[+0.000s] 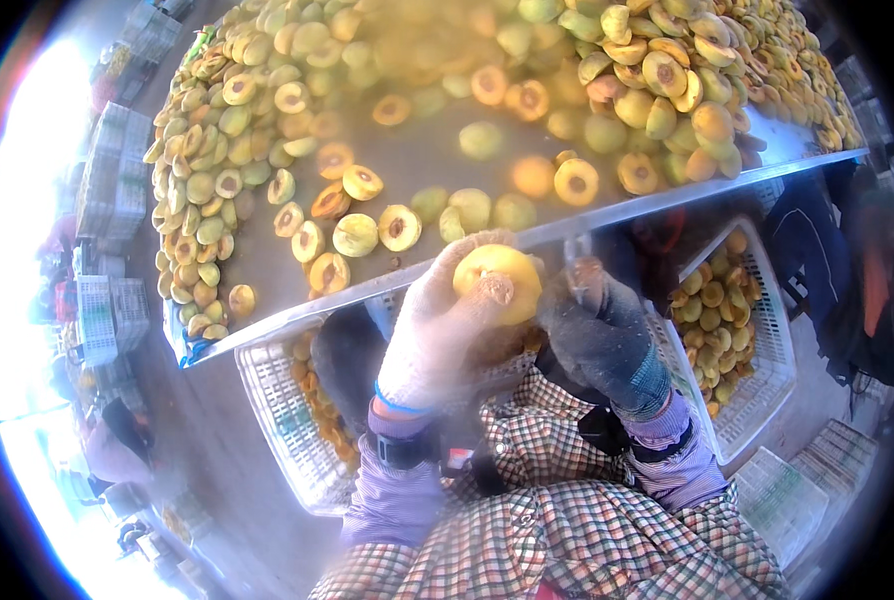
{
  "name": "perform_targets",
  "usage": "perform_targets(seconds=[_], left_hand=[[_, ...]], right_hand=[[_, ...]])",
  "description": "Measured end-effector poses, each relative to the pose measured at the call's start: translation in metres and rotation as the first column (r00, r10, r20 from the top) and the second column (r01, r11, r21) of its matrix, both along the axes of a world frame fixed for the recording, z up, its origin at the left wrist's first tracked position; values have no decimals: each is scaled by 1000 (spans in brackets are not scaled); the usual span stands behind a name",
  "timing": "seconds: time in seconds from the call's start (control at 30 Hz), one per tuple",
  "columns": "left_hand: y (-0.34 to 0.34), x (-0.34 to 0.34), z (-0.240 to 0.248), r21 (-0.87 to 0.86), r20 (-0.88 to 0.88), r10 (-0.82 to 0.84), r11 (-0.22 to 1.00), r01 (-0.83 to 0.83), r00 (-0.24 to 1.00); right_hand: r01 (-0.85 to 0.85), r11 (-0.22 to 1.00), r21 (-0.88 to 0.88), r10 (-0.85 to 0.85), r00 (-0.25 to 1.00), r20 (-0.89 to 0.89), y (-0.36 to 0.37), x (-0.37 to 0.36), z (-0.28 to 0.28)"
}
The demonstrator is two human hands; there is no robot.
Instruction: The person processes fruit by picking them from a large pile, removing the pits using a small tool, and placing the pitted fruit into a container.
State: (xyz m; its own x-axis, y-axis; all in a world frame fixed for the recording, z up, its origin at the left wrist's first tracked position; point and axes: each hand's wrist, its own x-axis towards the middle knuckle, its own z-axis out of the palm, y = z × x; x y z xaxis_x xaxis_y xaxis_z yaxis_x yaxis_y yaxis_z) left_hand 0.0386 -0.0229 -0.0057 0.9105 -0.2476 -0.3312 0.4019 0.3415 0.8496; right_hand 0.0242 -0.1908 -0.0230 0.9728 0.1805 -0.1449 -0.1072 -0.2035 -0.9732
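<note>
My left hand point(429, 325), in a white glove, is closed around a yellow peach point(517, 275), with the thumb pressed across its face. Close beside it on the right, my right hand point(607, 330), in a dark grey glove, is curled shut around a small metal tool point(576, 246). Only the tool's silvery end shows above the fingers, so its exact kind is hidden. Both hands are just in front of the metal table edge. Cut peach halves point(400, 228) lie on the table beyond them, several with brown hollows facing up.
Heaps of peach halves point(667, 85) cover much of the metal table point(407, 150). Below its raised rim, a white crate point(282, 430) stands at left and another crate point(762, 400) at right, both with peach pieces. Stacked crates point(115, 170) line the left side. Another person point(817, 250) is at far right.
</note>
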Motion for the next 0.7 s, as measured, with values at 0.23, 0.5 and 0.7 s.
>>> perform_targets(seconds=[0.23,0.5,0.7], left_hand=[[-5,-3,-24,-380,-38,249,892,-245,968],[-12,-4,-19,25,177,292,953,-301,940],[-37,-11,-12,-316,247,575,809,-496,780]], right_hand=[[-139,965,-222,221,886,408,9,-12,-22],[-227,968,-108,238,966,100,17,-16,-14],[-257,962,89,261,965,-32,21,-17,-15]])
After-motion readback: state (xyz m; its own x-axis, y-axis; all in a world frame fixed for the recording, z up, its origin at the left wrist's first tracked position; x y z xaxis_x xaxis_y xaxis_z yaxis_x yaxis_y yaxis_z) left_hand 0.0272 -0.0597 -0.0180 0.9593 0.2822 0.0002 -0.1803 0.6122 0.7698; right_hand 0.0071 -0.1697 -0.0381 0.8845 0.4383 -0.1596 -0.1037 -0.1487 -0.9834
